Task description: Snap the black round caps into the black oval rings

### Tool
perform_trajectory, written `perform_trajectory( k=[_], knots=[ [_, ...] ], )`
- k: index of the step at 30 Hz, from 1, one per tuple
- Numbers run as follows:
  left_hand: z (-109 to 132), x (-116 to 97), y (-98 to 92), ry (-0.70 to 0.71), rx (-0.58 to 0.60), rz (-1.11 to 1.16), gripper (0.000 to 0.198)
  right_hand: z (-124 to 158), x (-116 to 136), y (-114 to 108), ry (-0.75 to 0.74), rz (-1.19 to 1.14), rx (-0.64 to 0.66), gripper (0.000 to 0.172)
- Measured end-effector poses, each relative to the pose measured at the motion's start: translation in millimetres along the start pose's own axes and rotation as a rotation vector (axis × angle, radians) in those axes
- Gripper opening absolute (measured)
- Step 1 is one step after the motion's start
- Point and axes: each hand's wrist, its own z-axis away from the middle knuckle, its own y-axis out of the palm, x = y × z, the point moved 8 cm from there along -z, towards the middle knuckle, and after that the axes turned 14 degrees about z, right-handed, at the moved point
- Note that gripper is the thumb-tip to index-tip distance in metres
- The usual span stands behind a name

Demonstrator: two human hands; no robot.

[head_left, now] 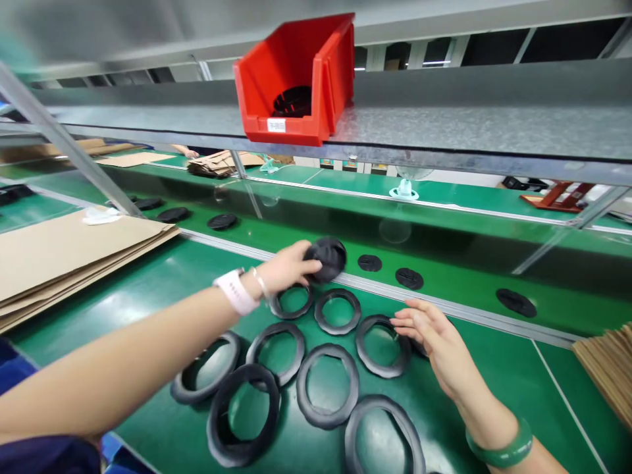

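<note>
My left hand (288,268), with a pale watch on its wrist, grips a round black part (327,259) over the near rail of the conveyor. Some motion blur softens the part's detail. My right hand (429,339), above a green bangle, has its fingers stretched out and holds nothing. Beneath its fingertips lies a black ring (361,345); a dark piece behind the hand is mostly hidden. Several more black rings, such as one in the middle (302,388) and one at the front (351,438), are spread over the green table (474,421).
Black discs (409,278) lie spaced along the green belt (296,240) behind the metal rail. Cardboard sheets (64,253) are stacked at left, more cardboard (609,368) at right. Overhead, a red bin (286,130) stands on a metal shelf (469,118). Another person's hand (188,152) shows far back.
</note>
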Motion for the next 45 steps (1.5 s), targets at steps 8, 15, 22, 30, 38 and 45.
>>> perform_trajectory(
  k=[8,15,22,30,38,45],
  knots=[
    [-123,45,-57.5,0.09,-0.178,-0.567,0.039,-9,-14,-9,0.042,0.15,-0.012,0.051],
    [-89,60,-55.9,0.065,-0.152,-0.728,0.035,-123,-6,-4,-0.089,0.996,0.003,0.02],
    [-42,95,-15.0,-0.262,0.04,-0.662,0.056,-238,-35,33,0.013,1.028,-0.052,0.015],
    [-47,104,-23.2,-0.285,-0.029,-0.455,0.031,-215,-28,24,0.093,0.709,-0.091,0.024],
    [35,58,-51.6,-0.107,-0.092,0.133,0.026,-68,29,-16,0.054,0.282,-0.028,0.048],
    [130,41,70.4,-0.172,-0.029,0.942,0.025,11,58,-32,-0.132,0.207,-0.137,0.029]
  ],
)
